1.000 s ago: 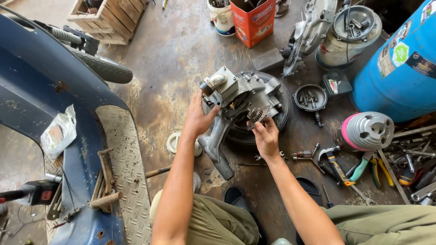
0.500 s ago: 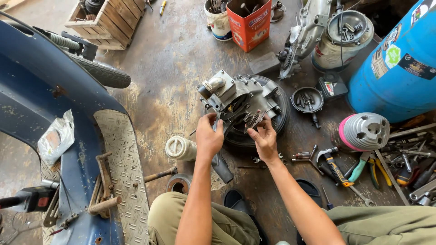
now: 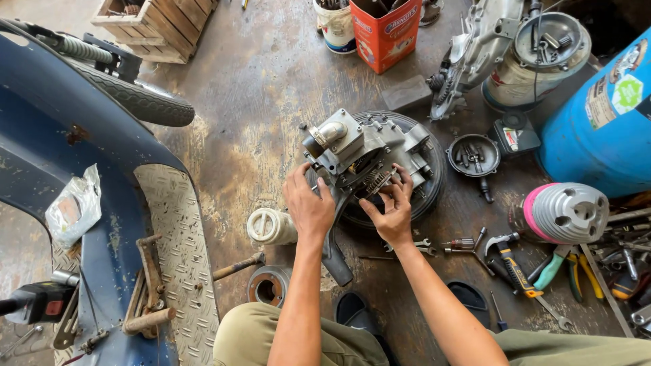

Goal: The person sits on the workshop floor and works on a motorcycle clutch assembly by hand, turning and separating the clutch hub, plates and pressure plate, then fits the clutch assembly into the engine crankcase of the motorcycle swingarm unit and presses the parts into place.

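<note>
Since half a second ago: left hand [image 3: 308, 207] sits slightly lower on the near-left flank of the engine [image 3: 363, 152]; right hand [image 3: 392, 207] is unchanged at the gear opening; camera has drifted a little.

Head view, only view.
- Engine: grey cast-metal block, resting on a tyre [image 3: 428, 181] lying flat on the concrete floor [image 3: 264, 88]. Position: directly ahead of both hands.
- Left hand: fingers spread and laid against the casing edge, bracing; nothing enclosed in it.
- Right hand: fingertips pinched narrowly at the exposed gears [image 3: 377, 181]. Cannot tell whether a small part is held between them.

Handling, judged:
- Engine likely heavy, rigid, oily, so slippery on smooth faces.
- Best holds: the squared casing corners and the cylinder stub beyond the left hand; avoid the gear teeth and thin fins.
- Gears small and hard; likely easy to drop.

Edges and room:
- Lever arm [image 3: 333, 254] runs from the engine back toward the knees, between the wrists.
- White cap [image 3: 270, 226] lies just left of the left wrist.
- Wrench [image 3: 415, 245], screwdriver [image 3: 461, 242] and hammer [image 3: 510, 261] crowd the right wrist's outer side.
- Scooter [image 3: 102, 203] walls off the far left.
- Open floor lies beyond the engine, ahead-left.
</note>
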